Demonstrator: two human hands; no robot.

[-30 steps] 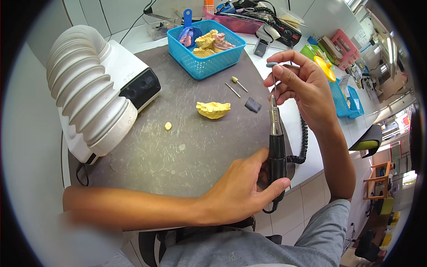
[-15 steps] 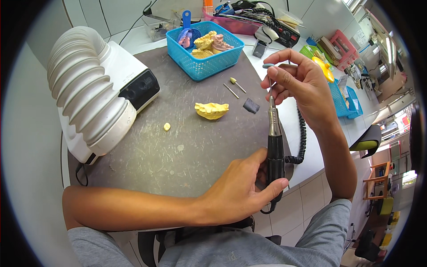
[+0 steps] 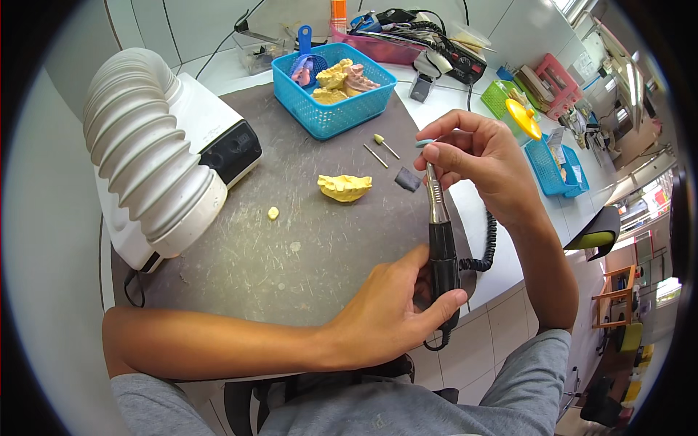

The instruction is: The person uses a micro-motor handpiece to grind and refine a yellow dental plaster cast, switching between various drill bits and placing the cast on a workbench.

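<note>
My left hand [image 3: 389,301] is wrapped round the black body of a rotary handpiece [image 3: 443,258], its metal nose pointing away from me. At that nose, my right hand [image 3: 491,156] pinches a grinding bur with a blue-green disc head [image 3: 424,143] between thumb and fingers. The bur's shank is mostly hidden, and how deep it sits in the nose I cannot tell. Left of the handpiece lie a yellow dental cast [image 3: 345,188] and a small pale yellow piece [image 3: 273,213]. Beyond them are a bur with a greenish tip [image 3: 387,146], a thin metal bur [image 3: 376,155] and a dark abrasive sheet [image 3: 408,179].
A white machine with a ribbed hose [image 3: 138,145] stands at the left of the grey mat [image 3: 240,283]. At the back is a blue basket [image 3: 331,120] of casts. A coiled cord [image 3: 488,243] runs beside the handpiece. More baskets [image 3: 542,171] stand at right.
My right hand has come down and left with the bur, so less shank shows between disc and nose. The handpiece has shifted slightly left in view, still in my left hand.
</note>
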